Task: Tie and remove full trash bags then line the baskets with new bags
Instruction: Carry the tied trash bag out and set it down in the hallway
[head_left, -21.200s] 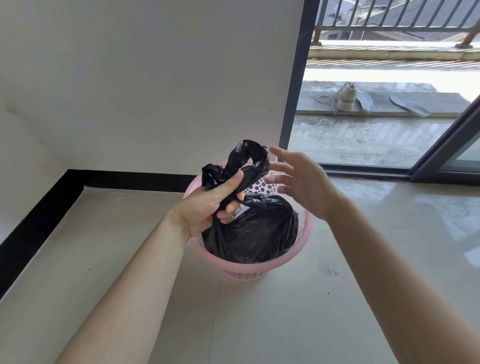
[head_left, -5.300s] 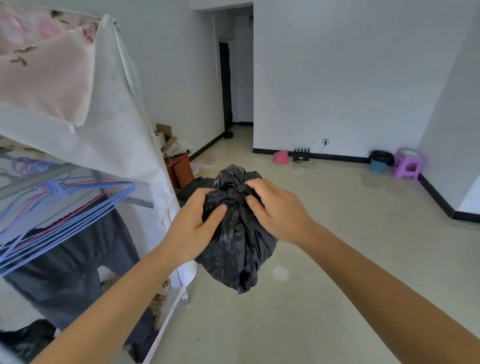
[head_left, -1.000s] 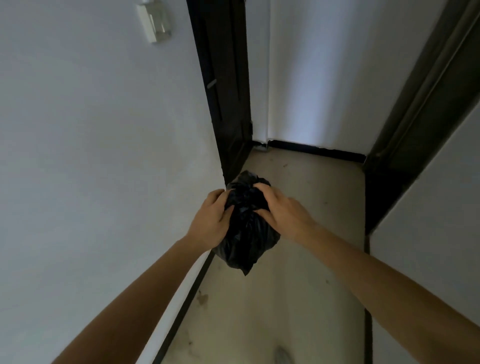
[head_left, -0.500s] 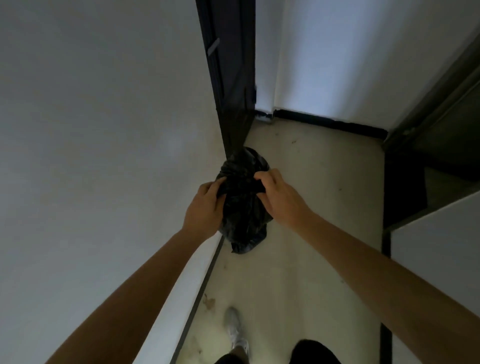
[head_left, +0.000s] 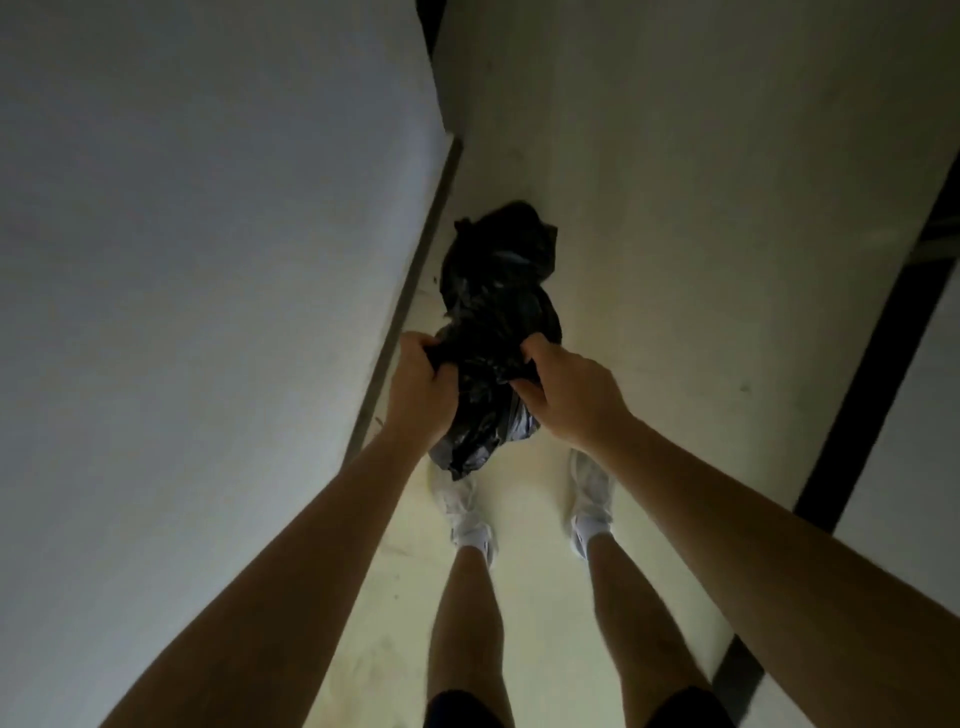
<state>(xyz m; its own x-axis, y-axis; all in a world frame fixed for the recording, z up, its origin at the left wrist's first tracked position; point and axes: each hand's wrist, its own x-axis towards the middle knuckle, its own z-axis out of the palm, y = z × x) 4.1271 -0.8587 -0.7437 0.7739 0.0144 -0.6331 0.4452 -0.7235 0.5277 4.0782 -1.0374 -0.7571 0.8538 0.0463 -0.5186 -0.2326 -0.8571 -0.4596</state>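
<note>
A full black trash bag (head_left: 488, 374) hangs low over the pale floor, just ahead of my feet in a dim corridor. My left hand (head_left: 421, 395) grips its left side and my right hand (head_left: 566, 395) grips its right side, with the fingers of both curled into the plastic. The bag's lower tip (head_left: 462, 462) points down over my left shoe. More black plastic (head_left: 501, 249) bulges beyond my hands near the wall. I cannot tell in this light whether it is the bag's knotted top or a separate bag on the floor.
A white wall (head_left: 208, 312) with a dark baseboard (head_left: 410, 291) runs close along the left. A dark door frame (head_left: 872, 364) stands to the right. My bare legs and white shoes (head_left: 589, 499) are on the floor directly below the hands.
The view has tipped steeply downward, so my legs and shoes now show. Both hands have kept their grip and brought the bag lower, beside the left wall.
</note>
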